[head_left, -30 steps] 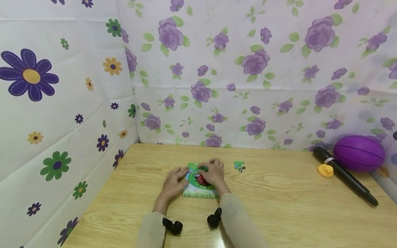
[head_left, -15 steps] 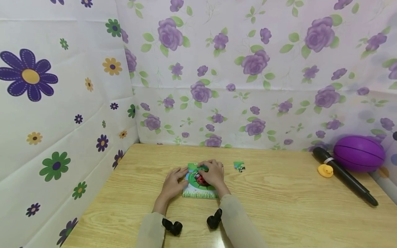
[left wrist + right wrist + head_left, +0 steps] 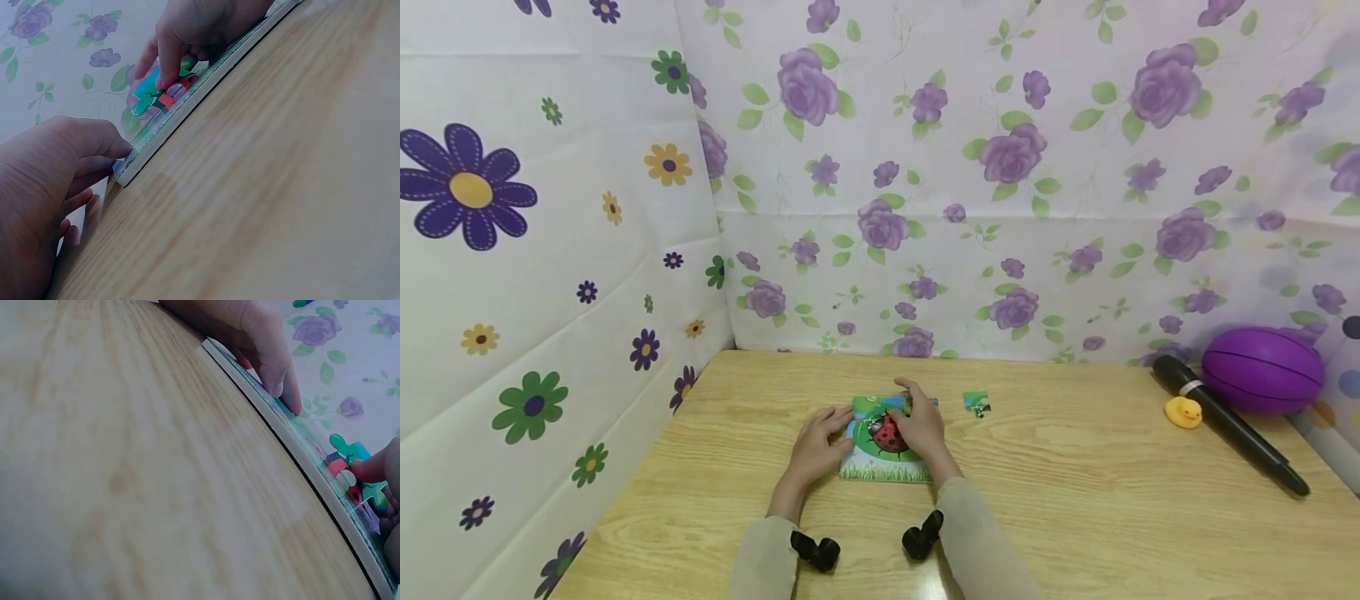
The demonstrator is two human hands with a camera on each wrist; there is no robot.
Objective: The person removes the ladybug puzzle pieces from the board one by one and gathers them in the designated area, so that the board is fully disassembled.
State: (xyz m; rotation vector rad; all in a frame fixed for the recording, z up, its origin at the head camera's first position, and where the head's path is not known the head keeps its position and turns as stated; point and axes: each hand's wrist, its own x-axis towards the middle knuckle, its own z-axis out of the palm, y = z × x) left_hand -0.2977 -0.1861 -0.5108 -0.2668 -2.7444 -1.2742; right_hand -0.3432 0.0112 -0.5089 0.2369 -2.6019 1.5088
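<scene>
A ladybug jigsaw puzzle (image 3: pixel 880 472) lies flat on the wooden table in a shallow board. My left hand (image 3: pixel 814 446) rests along its left edge, fingers extended, with the thumb touching the board's corner in the left wrist view. Over the puzzle's upper right part is my right hand (image 3: pixel 921 423), its index finger raised in the head view. Its thumb and fingers pinch a green, teal and red puzzle piece (image 3: pixel 147 99), which stands tilted above the picture. Part of that piece is hidden behind the fingers. Another puzzle piece (image 3: pixel 977 403), mostly green, lies apart to the right.
At the table's right end are a purple ball (image 3: pixel 1262 369), a black stick-like object with a pale band (image 3: pixel 1240 433) and a yellow toy duck (image 3: pixel 1183 412). Flowered cloth (image 3: pixel 880 225) hangs behind the table and along its left side.
My right hand has shifted slightly to the right and its index finger has lifted, uncovering more of the puzzle's upper part and the ladybug. My left hand has stayed at the board's left edge.
</scene>
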